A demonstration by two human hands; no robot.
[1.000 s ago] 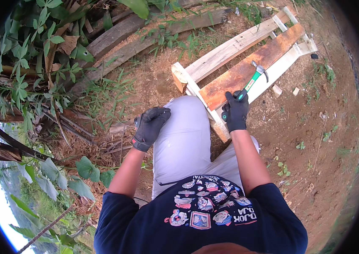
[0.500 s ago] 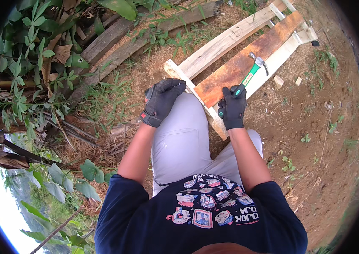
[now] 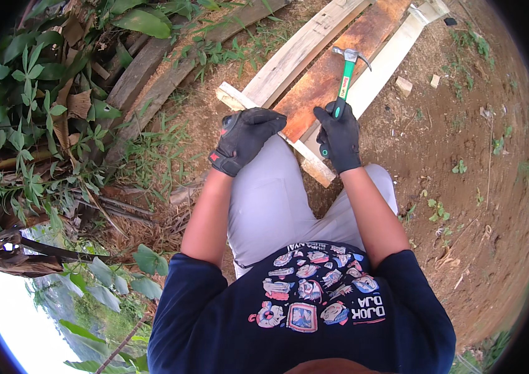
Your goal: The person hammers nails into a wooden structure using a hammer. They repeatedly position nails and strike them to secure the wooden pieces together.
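Right black-gloved hand (image 3: 339, 138): grip wrapped round the green-handled steel claw hammer (image 3: 345, 84), its head over the rust-brown wooden board (image 3: 314, 87) lying between pale timber rails (image 3: 302, 53). Left black-gloved hand (image 3: 245, 138) at the board's near end, fingers curled; contents I can't tell. I'd judge: lining up; next calls for steadying the end.

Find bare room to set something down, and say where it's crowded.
Bare soil lies between the right hand, wood scraps and green seedlings. Crowded: the wooden frame's near end by the left hand, and upper left, with leafy plants.
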